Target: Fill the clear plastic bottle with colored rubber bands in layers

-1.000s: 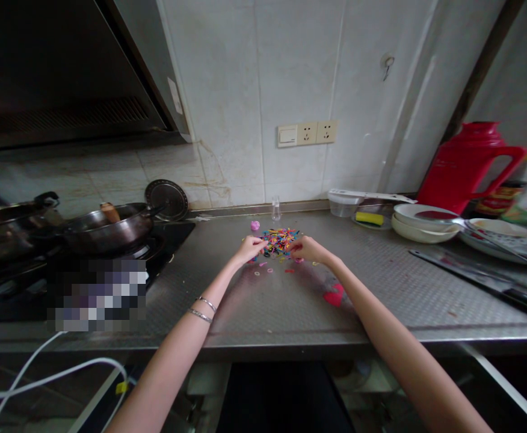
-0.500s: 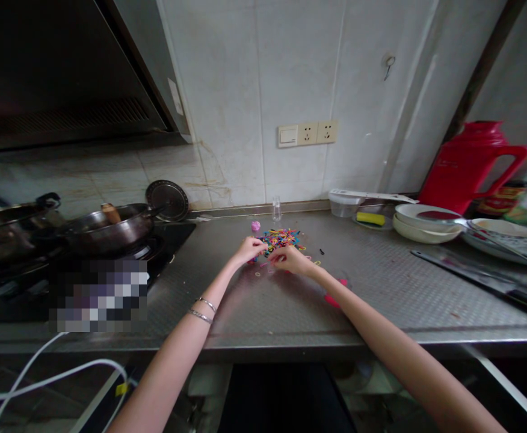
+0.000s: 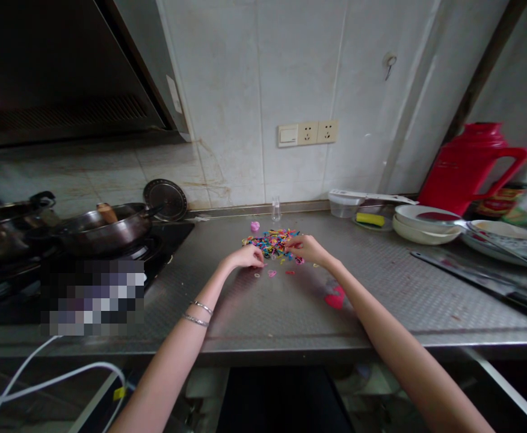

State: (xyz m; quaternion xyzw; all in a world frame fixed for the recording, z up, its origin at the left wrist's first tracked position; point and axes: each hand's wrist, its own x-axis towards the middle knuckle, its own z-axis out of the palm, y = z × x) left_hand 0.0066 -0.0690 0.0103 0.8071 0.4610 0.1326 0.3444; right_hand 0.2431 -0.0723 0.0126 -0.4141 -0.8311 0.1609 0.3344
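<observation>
A loose pile of small multicoloured rubber bands (image 3: 270,242) lies on the metal counter. At its front left, my left hand (image 3: 248,257) has its fingers drawn together close to the counter, by a small pink band; what it pinches, if anything, is too small to tell. My right hand (image 3: 307,248) reaches into the pile's right side, fingertips pinched among the bands, their contents hidden. Several single bands, including a pink one (image 3: 272,273) and a red one (image 3: 290,273), lie in front. Behind the pile are a pink, round-topped object (image 3: 255,226) and a small clear bottle (image 3: 276,210).
A flat pinkish-red piece (image 3: 334,297) lies near my right forearm. Pans (image 3: 105,225) stand on the stove at left. To the right are a clear tub (image 3: 345,204), a yellow sponge (image 3: 370,219), stacked bowls (image 3: 426,230), a long dark-handled tool (image 3: 475,282) and a red thermos (image 3: 466,168).
My hands have moved apart: the left slightly left and down, the right up and right onto the pile. More of the pile and the loose bands in front now show.
</observation>
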